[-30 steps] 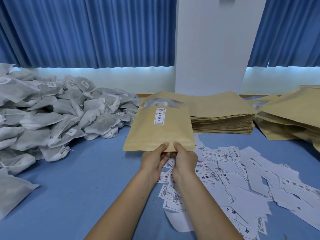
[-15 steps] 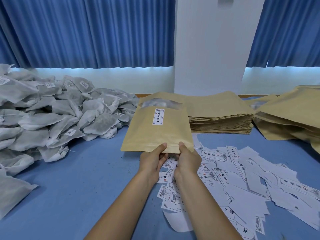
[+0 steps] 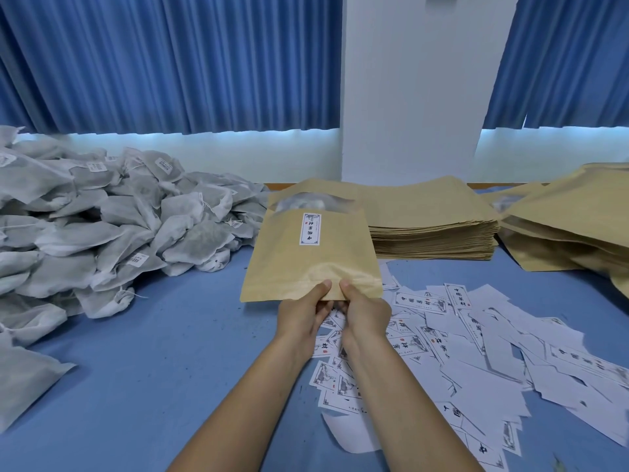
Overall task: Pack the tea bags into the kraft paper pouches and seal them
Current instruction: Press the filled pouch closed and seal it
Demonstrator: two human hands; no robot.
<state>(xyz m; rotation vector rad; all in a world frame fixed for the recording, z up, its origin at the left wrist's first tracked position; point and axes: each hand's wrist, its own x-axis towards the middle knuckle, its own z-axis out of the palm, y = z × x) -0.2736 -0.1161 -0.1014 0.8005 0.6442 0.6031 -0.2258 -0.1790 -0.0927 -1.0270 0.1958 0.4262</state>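
Both hands pinch the near edge of a flat brown kraft paper pouch (image 3: 311, 258) raised over the blue table (image 3: 136, 352): the left hand (image 3: 303, 316) and right hand (image 3: 366, 313) grip it side by side, thumbs on top. Its clear window shows something pale inside, and a white label (image 3: 310, 228) sits on its front. A heap of white tea bags (image 3: 112, 226) lies left; a stack of empty kraft pouches (image 3: 432, 229) lies behind.

Bright and even overall. Glows pale white under the curtains (image 3: 170, 63). Throws only faint, soft shadows on the desk (image 3: 136, 369). Bends lines near the edges; smears the paper slips (image 3: 510, 373) at right.
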